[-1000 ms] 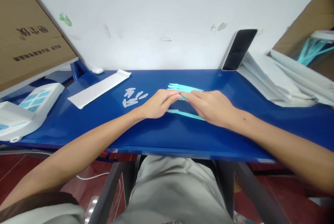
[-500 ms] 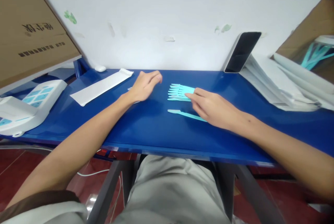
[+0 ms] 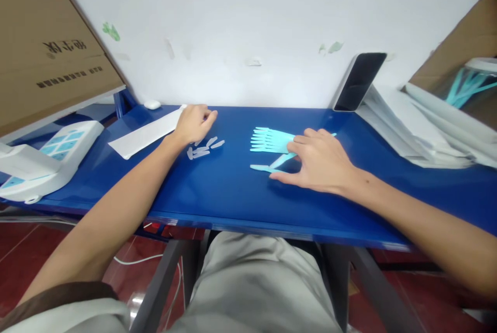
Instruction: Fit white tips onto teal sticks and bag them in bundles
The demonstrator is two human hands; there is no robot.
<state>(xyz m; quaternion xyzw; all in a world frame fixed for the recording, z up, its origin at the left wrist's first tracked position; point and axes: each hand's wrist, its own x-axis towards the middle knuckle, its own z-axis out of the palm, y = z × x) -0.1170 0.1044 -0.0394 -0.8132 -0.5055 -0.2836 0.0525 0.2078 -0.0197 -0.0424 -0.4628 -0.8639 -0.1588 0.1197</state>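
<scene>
Over the right part of the blue table, my right hand [image 3: 318, 159] has its thumb stretched away from its bent fingers. Under and beside it lies a row of turquoise eyebrow razors [image 3: 272, 140], side by side with tips pointing left. Closer to me, a slanted eyebrow razor [image 3: 282, 160] meets a separate eyebrow razor [image 3: 264, 168] between thumb and fingers; the hand partly hides both. My left hand [image 3: 194, 125] rests with fingers loosely bent and thumb out, nothing visible in it. Several small clear blade covers [image 3: 201, 152] lie just in front of it.
A white paper sleeve [image 3: 143, 136] lies left of my left hand. Farther left are a white and blue device [image 3: 66, 151] and a carton [image 3: 50, 53]. A phone [image 3: 359, 82] leans on the wall beside stacked white packets [image 3: 411, 131]. A jar of turquoise sticks [image 3: 471, 82] stands right.
My left hand has moved left, exposing the clear covers. My right hand has opened its thumb away from its fingers, and a slanted razor now shows across the separate one.
</scene>
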